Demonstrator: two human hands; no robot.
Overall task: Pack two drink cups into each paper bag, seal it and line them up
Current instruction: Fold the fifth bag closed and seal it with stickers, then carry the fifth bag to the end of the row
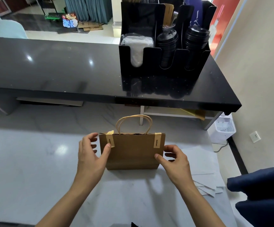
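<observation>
A brown paper bag with twisted paper handles stands upright on the pale marble counter. Two tan sticker strips fold over its closed top edge, one at the left and one at the right. My left hand is at the bag's left side, its thumb pressing the lower end of the left sticker and its fingers spread beside the bag. My right hand is at the bag's right edge, thumb touching the front face and fingers loosely curled by the side. The bag's contents are hidden.
A black organiser with stacked black lids and white sleeves stands on the raised dark counter behind. White paper sheets lie to the right of the bag. A dark blue cloth fills the lower right corner.
</observation>
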